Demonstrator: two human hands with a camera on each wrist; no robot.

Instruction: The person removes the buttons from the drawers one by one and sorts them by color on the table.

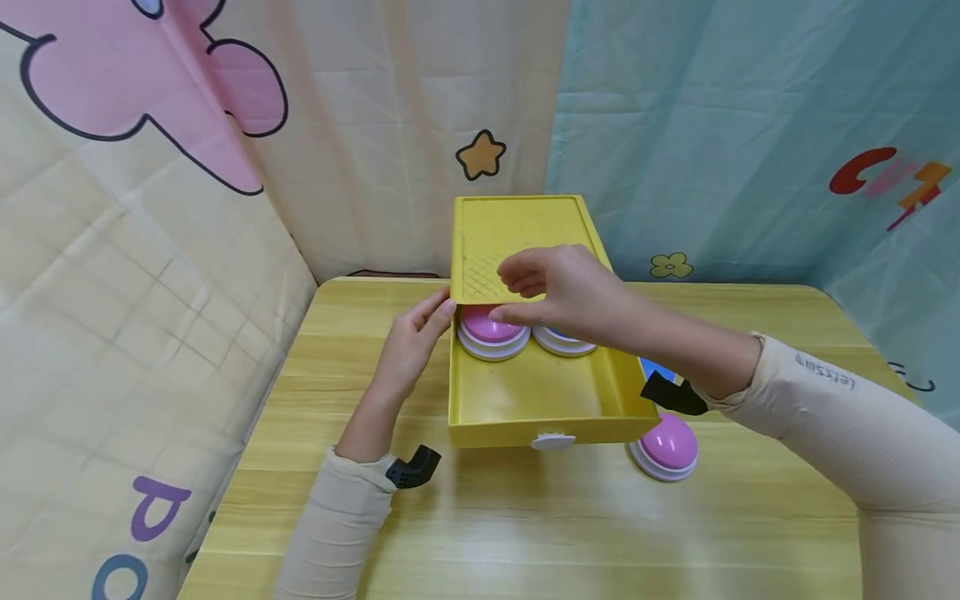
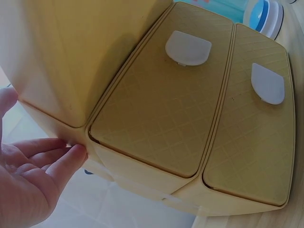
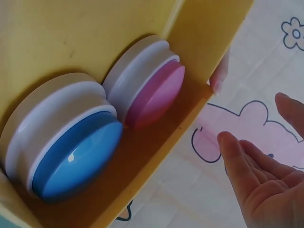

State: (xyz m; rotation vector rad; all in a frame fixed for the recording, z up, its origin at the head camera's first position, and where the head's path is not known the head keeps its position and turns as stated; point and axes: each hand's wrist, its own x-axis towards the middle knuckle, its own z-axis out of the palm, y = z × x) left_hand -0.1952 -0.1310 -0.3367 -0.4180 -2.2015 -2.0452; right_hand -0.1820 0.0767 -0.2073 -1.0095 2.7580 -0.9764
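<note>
A yellow drawer cabinet (image 1: 519, 229) stands on the table with its top drawer (image 1: 525, 387) pulled out. In the drawer a pink push button (image 1: 486, 323) and a blue push button (image 3: 83, 156) sit side by side on white bases. The blue one is partly hidden by my right hand in the head view. My left hand (image 1: 412, 342) touches the cabinet's left side near the front, its fingers fairly straight. Above the drawer hovers my right hand (image 1: 570, 287), thumb and fingers apart, holding nothing.
Another pink push button (image 1: 670, 442) lies on the wooden table (image 1: 540, 533), right of the drawer. Behind it a blue thing (image 1: 656, 371) shows partly past my right forearm. Two closed lower drawers have white handles (image 2: 189, 48). Printed curtains (image 1: 390, 150) hang behind the table.
</note>
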